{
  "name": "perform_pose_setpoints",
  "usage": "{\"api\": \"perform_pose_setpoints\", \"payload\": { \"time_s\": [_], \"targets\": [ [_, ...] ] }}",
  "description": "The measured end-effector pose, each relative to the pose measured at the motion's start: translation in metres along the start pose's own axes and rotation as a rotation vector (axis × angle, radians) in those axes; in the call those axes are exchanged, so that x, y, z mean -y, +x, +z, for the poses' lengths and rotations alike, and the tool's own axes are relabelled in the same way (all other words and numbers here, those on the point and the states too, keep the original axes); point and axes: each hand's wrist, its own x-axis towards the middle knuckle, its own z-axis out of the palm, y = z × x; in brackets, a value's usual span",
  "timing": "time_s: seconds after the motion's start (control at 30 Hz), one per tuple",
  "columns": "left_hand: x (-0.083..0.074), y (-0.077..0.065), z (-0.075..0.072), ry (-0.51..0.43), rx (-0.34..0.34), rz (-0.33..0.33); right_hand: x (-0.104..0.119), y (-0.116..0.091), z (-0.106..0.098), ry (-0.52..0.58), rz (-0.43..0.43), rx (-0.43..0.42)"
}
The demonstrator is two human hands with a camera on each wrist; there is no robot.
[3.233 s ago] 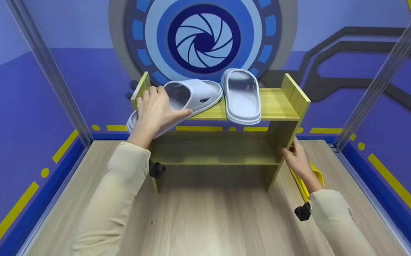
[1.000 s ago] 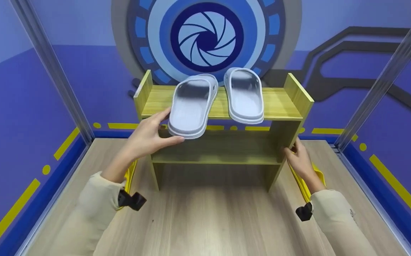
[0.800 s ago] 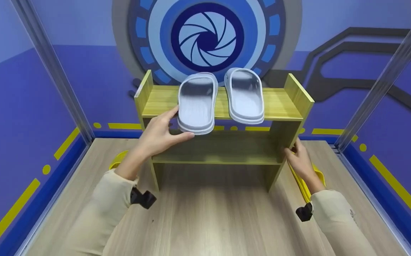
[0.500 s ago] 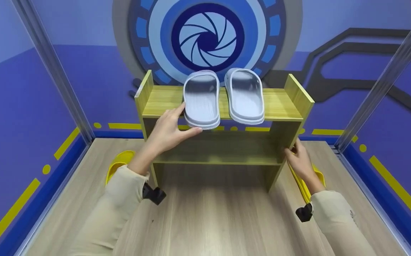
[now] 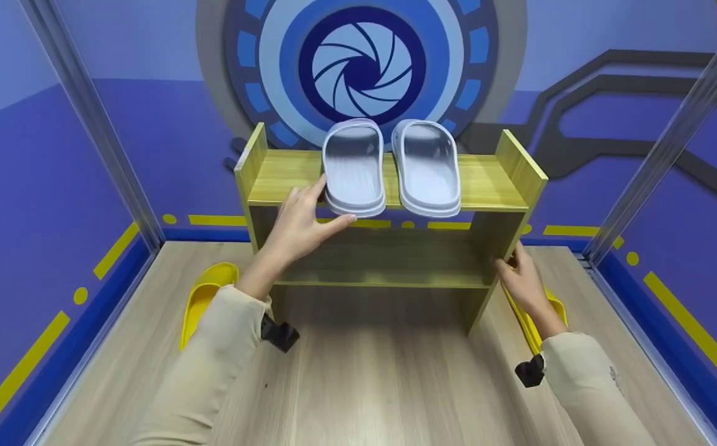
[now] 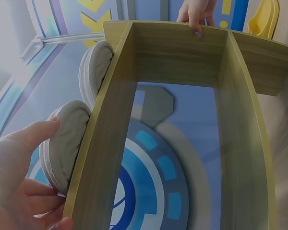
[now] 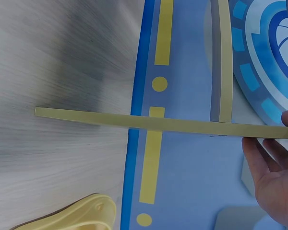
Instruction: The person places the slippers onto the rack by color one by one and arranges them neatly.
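Observation:
Two grey slippers stand side by side on the top board of a wooden shoe rack (image 5: 488, 179), heels toward me. My left hand (image 5: 299, 226) holds the left grey slipper (image 5: 354, 170) at its heel end, thumb at the back and fingers along the outer side. The left wrist view shows the thumb on that slipper's heel (image 6: 67, 139). Just right of it, with a narrow gap, is the right grey slipper (image 5: 429, 170), which no hand touches. My right hand (image 5: 527, 282) grips the rack's right side panel (image 7: 182, 125), thumb on one face and fingers on the other.
A yellow slipper (image 5: 196, 303) lies on the wood-look floor left of the rack, partly behind my left sleeve. Another yellow slipper (image 5: 555, 305) lies right of the rack, mostly behind my right hand. Blue patterned walls (image 5: 655, 204) enclose the back and sides.
The left grey slipper has turned from lying aslant to pointing straight back, and has slid right and back beside the other. My left hand moved with it; my right hand stayed.

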Motion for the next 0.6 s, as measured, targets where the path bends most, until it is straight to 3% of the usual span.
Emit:
{"api": "perform_pose_setpoints", "payload": {
  "time_s": [0.13, 0.27, 0.5, 0.6],
  "targets": [
    [0.002, -0.002, 0.001, 0.007, -0.021, 0.014, 0.002, -0.001, 0.000, -0.006, 0.009, 0.004],
    [0.007, -0.007, 0.000, -0.008, -0.099, 0.073, 0.002, -0.001, 0.000, 0.001, 0.007, 0.009],
    [0.032, -0.021, -0.006, -0.068, -0.400, 0.289, -0.020, 0.005, -0.004, -0.002, 0.015, 0.017],
    [0.048, -0.027, -0.010, -0.056, -0.505, 0.337, -0.029, 0.007, -0.004, -0.029, 0.012, 0.016]
  ]
}}
